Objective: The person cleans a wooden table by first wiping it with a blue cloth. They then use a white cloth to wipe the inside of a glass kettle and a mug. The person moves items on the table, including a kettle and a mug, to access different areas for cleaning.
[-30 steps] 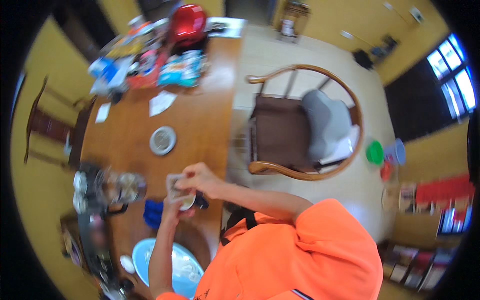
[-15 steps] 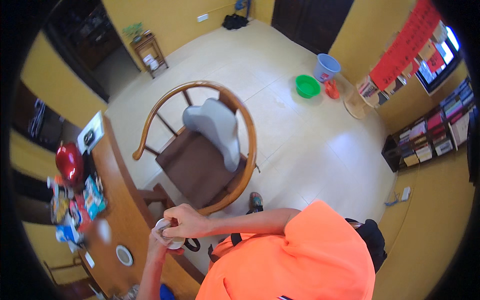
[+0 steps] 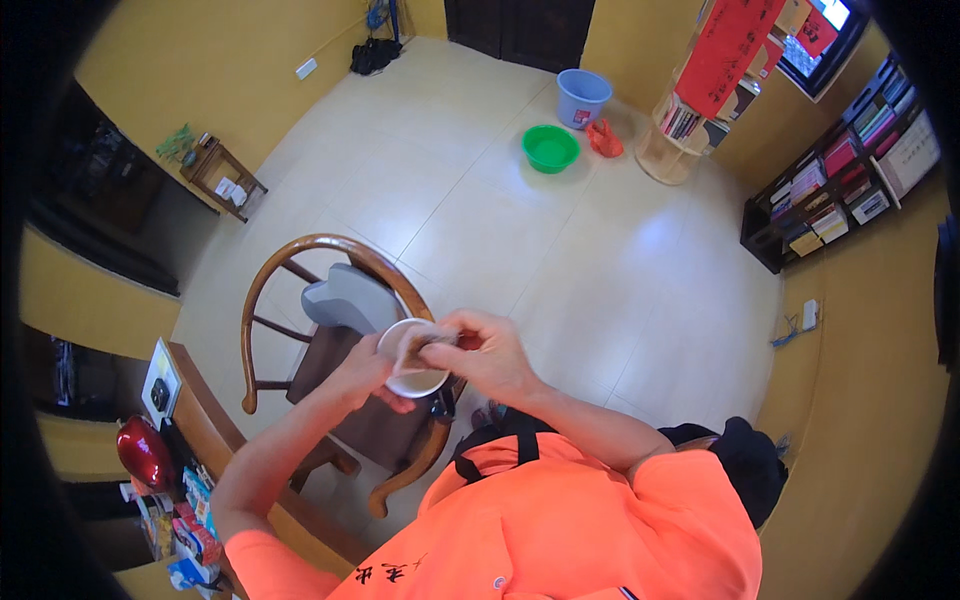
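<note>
In front of my body, above the chair, my left hand (image 3: 365, 373) grips a white round cup (image 3: 432, 383) by its left side. The cup is tilted so that its mouth faces up at me. My right hand (image 3: 492, 355) pinches a crumpled pale, brownish cloth or tissue (image 3: 408, 352) and presses it inside the cup's rim. Motion blurs the cloth a little, so its exact kind is unclear. My fingers hide part of the cup's wall.
Just beyond my hands stands a wooden armchair (image 3: 258, 300) with a grey cushion (image 3: 345, 300). A wooden desk (image 3: 205, 390) with packages and a shiny red object (image 3: 145, 452) is at left. A green basin (image 3: 550, 150), blue bucket (image 3: 583, 97) and bookshelf (image 3: 815, 190) lie farther off.
My body has turned away from the desk. Both hands moved right with the cup, from beside the desk to over the chair. The cup's mouth and the cloth now show more plainly.
</note>
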Available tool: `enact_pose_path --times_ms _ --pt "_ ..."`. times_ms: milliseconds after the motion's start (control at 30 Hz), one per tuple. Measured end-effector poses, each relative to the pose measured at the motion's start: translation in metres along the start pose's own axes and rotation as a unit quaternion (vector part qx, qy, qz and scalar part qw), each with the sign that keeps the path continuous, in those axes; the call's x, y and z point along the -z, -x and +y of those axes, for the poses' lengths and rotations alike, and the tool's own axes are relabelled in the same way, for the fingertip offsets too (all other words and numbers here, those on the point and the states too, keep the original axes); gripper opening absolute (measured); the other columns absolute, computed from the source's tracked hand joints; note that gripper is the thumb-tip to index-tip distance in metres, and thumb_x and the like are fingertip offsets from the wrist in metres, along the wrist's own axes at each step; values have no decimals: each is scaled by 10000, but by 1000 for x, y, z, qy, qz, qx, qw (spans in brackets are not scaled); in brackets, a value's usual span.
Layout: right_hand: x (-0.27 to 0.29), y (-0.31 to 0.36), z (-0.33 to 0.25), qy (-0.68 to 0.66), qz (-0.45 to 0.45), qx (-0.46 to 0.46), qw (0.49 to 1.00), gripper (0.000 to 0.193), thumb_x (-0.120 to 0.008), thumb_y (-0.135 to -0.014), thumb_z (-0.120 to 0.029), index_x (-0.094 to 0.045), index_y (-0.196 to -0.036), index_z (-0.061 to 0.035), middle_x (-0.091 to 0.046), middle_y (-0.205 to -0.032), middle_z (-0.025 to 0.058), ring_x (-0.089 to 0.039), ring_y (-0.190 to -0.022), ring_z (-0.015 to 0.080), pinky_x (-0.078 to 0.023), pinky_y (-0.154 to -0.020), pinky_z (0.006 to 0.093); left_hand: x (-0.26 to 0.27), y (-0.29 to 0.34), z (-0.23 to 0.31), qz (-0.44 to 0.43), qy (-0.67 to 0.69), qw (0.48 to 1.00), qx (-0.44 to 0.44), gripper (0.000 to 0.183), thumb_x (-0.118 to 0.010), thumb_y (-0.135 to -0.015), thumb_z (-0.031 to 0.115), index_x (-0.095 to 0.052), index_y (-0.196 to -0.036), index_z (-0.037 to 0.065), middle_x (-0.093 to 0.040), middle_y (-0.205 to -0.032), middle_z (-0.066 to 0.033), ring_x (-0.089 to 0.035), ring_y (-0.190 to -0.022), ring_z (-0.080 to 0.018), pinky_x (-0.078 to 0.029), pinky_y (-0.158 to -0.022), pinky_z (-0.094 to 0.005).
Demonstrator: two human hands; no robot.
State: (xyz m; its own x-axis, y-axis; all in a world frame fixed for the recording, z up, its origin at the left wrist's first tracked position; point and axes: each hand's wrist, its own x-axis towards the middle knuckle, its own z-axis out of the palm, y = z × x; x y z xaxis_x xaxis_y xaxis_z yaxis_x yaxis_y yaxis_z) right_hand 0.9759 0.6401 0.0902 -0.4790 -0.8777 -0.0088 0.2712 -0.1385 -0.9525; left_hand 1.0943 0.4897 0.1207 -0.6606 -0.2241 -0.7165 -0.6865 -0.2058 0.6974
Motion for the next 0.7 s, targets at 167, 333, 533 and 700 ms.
enact_pose_path --times_ms 167,333,533,700 --pt "69 -29 -12 -27 100 17 994 144 -706 -810 -101 -629 -872 3 -622 -750 29 -553 -611 63 -449 -535 205 -20 -79 58 -65 -28 997 1 465 -499 -779 75 -457 -1231 -23 -625 -856 -204 -637 -525 -259 -555 -430 -339" --pt "149 -70 -13 -52 153 -8 987 144 -706 -808 -109 -623 -834 5 -616 -689 39 -544 -560 77 -437 -504 213 -41 -172 100 -93 -48 992 64 533 -493 -745 22 -416 -1268 -41 -614 -901 -250 -640 -529 -301 -567 -447 -383" --pt "270 -133 -20 -82 163 -28 983 154 -704 -813 -113 -611 -849 5 -620 -730 43 -556 -600 84 -446 -525 219 -80 -287 180 -100 -89 988 73 576 -477 -724 20 -422 -1297 -9 -623 -938 -234 -644 -529 -285 -568 -441 -364" --pt "363 -195 -46 -86 207 -26 974 137 -689 -817 -111 -599 -818 -7 -602 -703 29 -545 -584 76 -444 -526 212 -108 -379 258 -91 -111 989 47 501 -493 -788 65 -448 -1283 6 -623 -940 -229 -649 -555 -300 -570 -442 -367"
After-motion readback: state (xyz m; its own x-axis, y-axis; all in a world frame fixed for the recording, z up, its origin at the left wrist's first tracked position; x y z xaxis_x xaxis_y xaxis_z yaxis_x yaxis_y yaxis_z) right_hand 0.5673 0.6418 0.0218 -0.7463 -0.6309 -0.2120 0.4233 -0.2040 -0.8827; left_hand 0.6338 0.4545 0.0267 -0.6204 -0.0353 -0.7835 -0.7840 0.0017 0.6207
